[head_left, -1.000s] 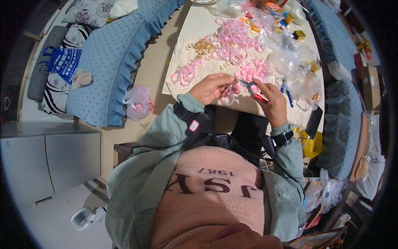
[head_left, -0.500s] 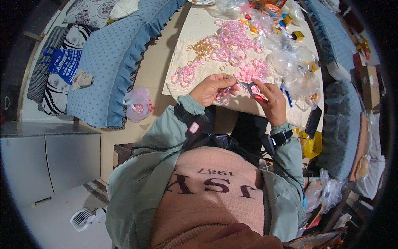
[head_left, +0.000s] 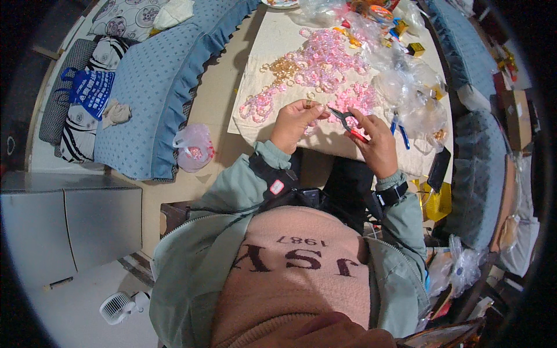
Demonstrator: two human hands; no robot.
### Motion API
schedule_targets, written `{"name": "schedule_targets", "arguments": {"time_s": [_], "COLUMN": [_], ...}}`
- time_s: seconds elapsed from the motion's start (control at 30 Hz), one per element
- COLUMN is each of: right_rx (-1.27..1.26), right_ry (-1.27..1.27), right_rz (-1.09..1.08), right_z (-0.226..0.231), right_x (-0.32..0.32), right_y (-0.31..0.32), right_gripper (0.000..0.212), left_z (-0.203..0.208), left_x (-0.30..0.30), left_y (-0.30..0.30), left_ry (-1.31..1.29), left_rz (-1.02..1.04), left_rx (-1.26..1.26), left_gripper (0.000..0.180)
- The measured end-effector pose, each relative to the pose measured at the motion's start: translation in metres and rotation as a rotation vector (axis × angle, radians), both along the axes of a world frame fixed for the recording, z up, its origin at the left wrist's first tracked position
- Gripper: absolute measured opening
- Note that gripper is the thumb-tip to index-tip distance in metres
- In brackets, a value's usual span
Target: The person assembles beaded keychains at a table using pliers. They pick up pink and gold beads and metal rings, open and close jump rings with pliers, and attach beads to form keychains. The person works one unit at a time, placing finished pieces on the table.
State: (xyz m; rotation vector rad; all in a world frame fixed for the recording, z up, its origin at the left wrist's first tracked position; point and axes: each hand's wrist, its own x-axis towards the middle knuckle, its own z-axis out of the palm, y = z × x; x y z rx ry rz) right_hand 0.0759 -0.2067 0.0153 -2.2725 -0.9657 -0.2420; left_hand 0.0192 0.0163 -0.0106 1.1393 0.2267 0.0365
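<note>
Over the near edge of the table, my left hand point(head_left: 295, 126) pinches a strand of pink beads point(head_left: 311, 130), part of which shows below the fingers. A small gold ring point(head_left: 310, 103) shows at the fingertips; whether it is joined to the beads is too small to tell. My right hand point(head_left: 378, 144) grips pliers with red handles point(head_left: 358, 136). Their dark jaws point left, close to the left fingertips. Just beyond the hands lie a heap of small pink pieces point(head_left: 358, 95), a large pile of pink bead strands point(head_left: 331, 55) and gold rings point(head_left: 282, 68).
Clear plastic bags point(head_left: 409, 81) crowd the table's right side. Near them are blue-handled tools point(head_left: 403, 132) and a black phone-like slab point(head_left: 439, 168) at the edge. A blue covered sofa point(head_left: 154, 87) stands left, with a plastic bag point(head_left: 194, 148) on the floor beside it.
My left hand has shifted slightly, its fingertips nearer the plier jaws. The pliers have moved a little up and left, and fewer beads show below the left hand.
</note>
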Motion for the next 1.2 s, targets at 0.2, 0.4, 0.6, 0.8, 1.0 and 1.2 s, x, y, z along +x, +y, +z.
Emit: {"name": "schedule_targets", "arguments": {"time_s": [0.2,0.4,0.6,0.8,1.0,1.2], "right_rx": [-0.124,-0.244,-0.311,-0.319,-0.318,-0.341], "right_ry": [-0.208,-0.336,-0.441,-0.462,-0.519,-0.578], "right_rz": [0.021,0.002,0.002,0.009,0.02,0.05], "right_z": [0.012,0.021,0.027,0.029,0.028,0.029], "right_x": [0.002,0.0,-0.003,-0.003,-0.002,0.002], "right_y": [-0.001,-0.001,0.0,-0.001,-0.003,-0.009], "right_gripper": [0.058,0.06,0.06,0.059,0.061,0.063], "left_z": [-0.001,-0.001,-0.001,0.005,-0.002,-0.009], "left_x": [-0.002,-0.003,-0.004,-0.009,-0.005,-0.006], "left_y": [0.001,0.003,0.004,0.01,0.019,0.02], "left_ry": [-0.032,-0.077,-0.056,0.016,0.079,0.132], "left_rz": [0.022,0.006,-0.016,-0.106,-0.271,-0.249], "left_rx": [0.08,0.153,0.128,0.061,-0.158,-0.267], "left_gripper": [0.022,0.021,0.02,0.022,0.02,0.018]}}
